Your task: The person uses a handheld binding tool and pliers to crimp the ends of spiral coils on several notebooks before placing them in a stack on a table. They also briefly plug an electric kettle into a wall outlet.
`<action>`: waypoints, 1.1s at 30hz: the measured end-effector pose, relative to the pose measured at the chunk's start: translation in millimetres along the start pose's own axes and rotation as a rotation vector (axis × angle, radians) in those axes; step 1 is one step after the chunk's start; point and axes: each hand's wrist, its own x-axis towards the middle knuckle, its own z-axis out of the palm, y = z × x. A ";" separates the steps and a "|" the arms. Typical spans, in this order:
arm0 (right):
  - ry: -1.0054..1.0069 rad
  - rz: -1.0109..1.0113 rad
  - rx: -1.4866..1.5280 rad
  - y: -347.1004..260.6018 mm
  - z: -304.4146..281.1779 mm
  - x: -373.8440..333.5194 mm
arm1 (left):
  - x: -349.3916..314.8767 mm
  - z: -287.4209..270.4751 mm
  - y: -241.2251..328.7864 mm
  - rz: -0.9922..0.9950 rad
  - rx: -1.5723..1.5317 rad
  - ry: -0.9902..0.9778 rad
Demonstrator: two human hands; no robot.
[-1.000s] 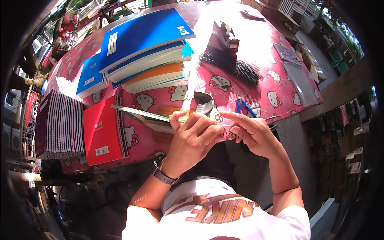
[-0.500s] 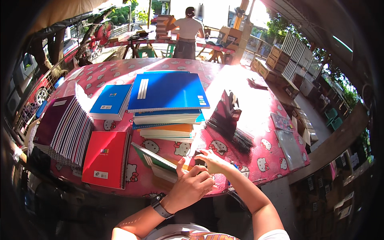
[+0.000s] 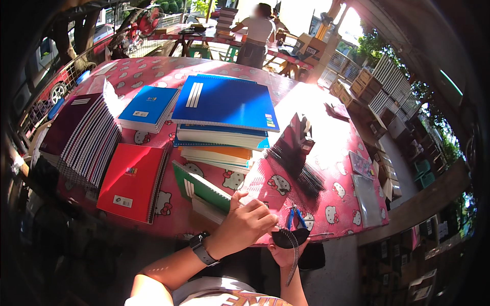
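Observation:
A green notebook (image 3: 201, 186) stands tilted near the table's front edge, with white pages showing. My left hand (image 3: 250, 219), wearing a dark watch, is closed over its right end; the fingertips are partly hidden. From beside those fingertips a black spiral binding coil (image 3: 294, 255) hangs down past the table edge. My right hand (image 3: 286, 255) is lower, palm upward, around the underside of a dark rounded thing (image 3: 291, 236) whose kind I cannot make out. The coil passes in front of that hand. Blue-handled pliers (image 3: 296, 217) lie just beyond.
Blue notebooks (image 3: 224, 104) form a stack mid-table. A red notebook (image 3: 131, 178), a small blue stack (image 3: 148, 107) and a stack of spiral notebooks (image 3: 84, 135) lie left. Loose black coils (image 3: 306, 178) lie right, near a clear plastic sleeve (image 3: 366, 199). A person (image 3: 258, 33) stands behind.
My right hand has moved down and toward me from the notebook's end, and the hanging coil now shows. The pliers have come into clear view. My left hand stays at the notebook.

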 end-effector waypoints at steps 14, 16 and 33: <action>-0.165 -0.099 -0.306 -25.7 33.4 58.4 | 4.7 -3.0 6.1 -0.076 -0.073 0.095; -0.156 -0.063 -0.358 -29.0 60.0 61.7 | -2.6 -1.2 -0.6 -0.050 0.021 -0.016; -0.358 -0.018 -1.161 -73.1 112.5 70.2 | -8.3 -13.0 -16.9 -0.181 0.066 0.128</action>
